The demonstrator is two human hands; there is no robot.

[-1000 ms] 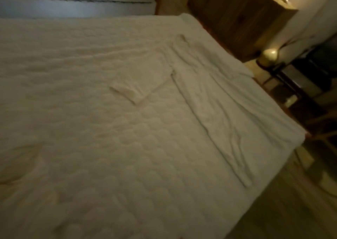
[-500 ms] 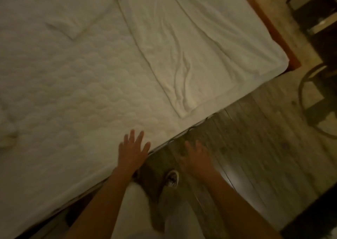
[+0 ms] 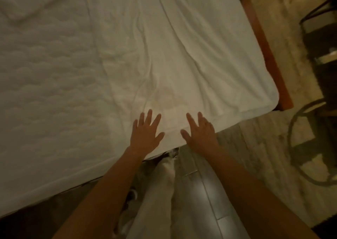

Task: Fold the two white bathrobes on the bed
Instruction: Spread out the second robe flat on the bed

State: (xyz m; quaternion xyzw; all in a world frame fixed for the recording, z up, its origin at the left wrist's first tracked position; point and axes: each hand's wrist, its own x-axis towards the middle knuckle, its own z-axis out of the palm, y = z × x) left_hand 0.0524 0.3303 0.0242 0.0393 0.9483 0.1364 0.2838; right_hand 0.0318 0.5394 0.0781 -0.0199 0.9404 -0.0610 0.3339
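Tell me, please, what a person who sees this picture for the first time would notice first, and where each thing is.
First come the two bare hands, the left hand and the right hand, spread open with fingers apart over the near edge of the bed. Next is the white bathrobe, laid out flat and creased on the right part of the bed, its hem close to the hands. At the right, the reddish wooden bed frame stands out against the pale floor.
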